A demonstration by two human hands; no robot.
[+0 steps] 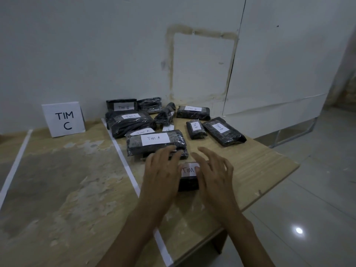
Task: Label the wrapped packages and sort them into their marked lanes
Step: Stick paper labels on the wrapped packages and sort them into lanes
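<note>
From my remote seat I see both hands held low over the wooden table (77,180), fingers spread and loosely straight, neither one gripping anything. Between them lies a small package (188,182) in dark wrap. The left hand (161,168) flanks its left side and the right hand (213,174) its right, where the thumb hides the end of its white label (187,169), so I read only "TIM". I cannot tell whether either palm presses on it. Just beyond the left fingertips sits the Tim A package (156,141), and farther out the Tim C package (129,122). Beyond the right hand lie two Tim B packages (224,131). Left of the left hand runs a white tape line (125,162), and far beyond it the TIM C sign (63,119) stands against the wall.
</note>
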